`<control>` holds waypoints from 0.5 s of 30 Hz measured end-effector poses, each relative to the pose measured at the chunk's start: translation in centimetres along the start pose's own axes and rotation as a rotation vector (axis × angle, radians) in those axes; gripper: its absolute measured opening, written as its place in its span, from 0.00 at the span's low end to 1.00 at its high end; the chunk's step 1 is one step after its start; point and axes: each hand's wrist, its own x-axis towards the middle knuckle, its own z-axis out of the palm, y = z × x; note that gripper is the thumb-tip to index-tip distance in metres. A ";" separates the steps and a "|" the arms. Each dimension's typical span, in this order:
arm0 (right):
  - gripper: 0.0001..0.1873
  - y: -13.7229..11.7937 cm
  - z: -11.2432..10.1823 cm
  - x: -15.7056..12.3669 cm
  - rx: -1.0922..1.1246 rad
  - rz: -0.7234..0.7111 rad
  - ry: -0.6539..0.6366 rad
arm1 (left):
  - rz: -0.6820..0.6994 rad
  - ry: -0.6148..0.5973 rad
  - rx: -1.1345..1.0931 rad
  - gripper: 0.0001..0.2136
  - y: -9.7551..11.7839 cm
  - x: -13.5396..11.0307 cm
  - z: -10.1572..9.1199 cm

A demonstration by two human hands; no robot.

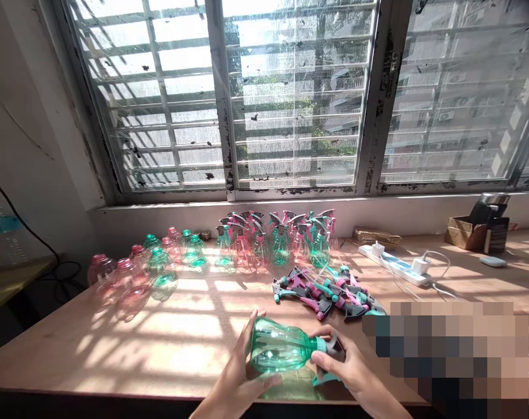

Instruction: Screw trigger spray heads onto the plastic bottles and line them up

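Observation:
A clear green spray bottle (281, 346) lies on its side in the air just above the front of the table. My left hand (242, 366) wraps round its base end, with the thumb below. At the neck, my right hand (345, 364) closes its fingers on the teal collar and grey trigger sprayer head (333, 347). The head sits on the bottle's neck; how tightly cannot be seen. Beyond my hands lies a pile of loose pink, teal and grey trigger sprayers (327, 291).
Pink bottles (133, 285) and green bottles (162, 267) without heads stand at the left. Several spray bottles with heads (280, 244) stand in rows near the window wall. A power strip (395, 265) with plugs and cables lies at the right, before a cardboard box (465, 231). A pixelated patch covers the lower right.

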 end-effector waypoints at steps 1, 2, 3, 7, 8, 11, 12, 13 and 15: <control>0.22 0.0 0.0 0.0 -0.004 -0.009 -0.001 | 0.001 0.000 0.017 0.48 0.0 0.0 -0.1; 0.21 0.0 0.1 0.0 -0.007 -0.018 -0.001 | 0.002 -0.007 0.024 0.47 -0.1 0.0 -0.2; 0.21 -0.1 0.1 -0.1 -0.008 -0.023 0.000 | 0.000 -0.018 0.017 0.47 -0.2 0.1 -0.3; 0.23 -0.3 0.1 -0.1 0.005 0.011 0.006 | -0.006 -0.050 -0.079 0.47 -0.7 0.1 -0.4; 0.24 -0.4 0.0 -0.1 0.007 0.023 0.006 | -0.007 -0.048 -0.101 0.46 -0.8 0.1 -0.3; 0.23 -0.5 0.1 -0.2 -0.001 0.022 0.006 | -0.011 -0.063 -0.126 0.48 -0.8 0.1 -0.3; 0.22 -0.5 0.1 -0.2 -0.003 0.012 0.006 | -0.012 -0.064 -0.119 0.50 -0.8 0.1 -0.4; 0.22 -0.5 0.1 -0.3 -0.004 0.003 0.007 | -0.015 -0.057 -0.100 0.50 -0.7 0.1 -0.4; 0.22 -0.4 0.2 -0.3 -0.008 -0.009 0.011 | -0.027 -0.023 -0.048 0.50 -0.5 0.1 -0.6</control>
